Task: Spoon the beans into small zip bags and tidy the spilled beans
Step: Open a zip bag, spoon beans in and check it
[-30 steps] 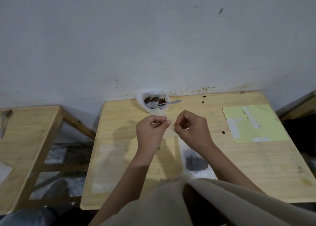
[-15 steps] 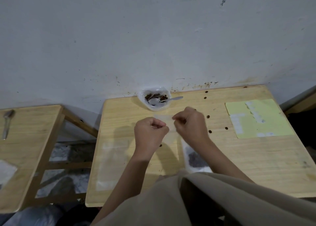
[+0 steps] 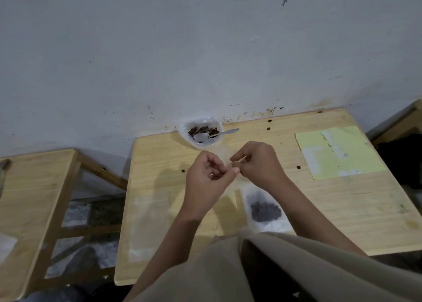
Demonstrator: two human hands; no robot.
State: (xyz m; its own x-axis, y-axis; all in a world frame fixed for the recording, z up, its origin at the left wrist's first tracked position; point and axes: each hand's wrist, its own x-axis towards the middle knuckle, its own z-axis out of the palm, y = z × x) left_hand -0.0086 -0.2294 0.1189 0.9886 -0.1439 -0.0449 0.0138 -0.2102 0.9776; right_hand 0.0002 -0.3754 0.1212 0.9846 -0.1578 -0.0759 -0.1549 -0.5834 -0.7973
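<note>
Both hands raised together over the middle of the worktop (image 3: 319,201), just below the bowl. Left hand (image 3: 206,176) curled, thumb and fingertips pinching one edge of a small clear zip bag (image 3: 225,154); right hand (image 3: 258,162) likewise curled, pinching the opposite edge. Bag empty as far as visible, mouth apparently being worked apart; open or sealed not determinable through the film. Bowl (image 3: 201,131), lined with clear plastic, at the far edge of the worktop against the wall, upper centre of the frame; brown beans (image 3: 204,130) remaining inside, with a pale spoon (image 3: 211,135) resting in it, handle pointing right, untouched by either hand. One filled bag (image 3: 265,209) lying flat at lower centre right, just beside the right forearm, dark beans pooled within. Flat clear sheet, possibly spare bags (image 3: 148,224), at lower left of the worktop; contents unclear. Spilled beans (image 3: 298,167) scattered singly across the worktop: two near the far edge at upper right, one right of the hands, one left of the hands. Yellow sheet (image 3: 338,153) at far right. Second table (image 3: 34,187) at left of frame. Assessment: one bag filled, a second in preparation, bowl not yet emptied, spilled beans not yet gathered; task judged roughly part-way, with tidying wholly outstanding.
</note>
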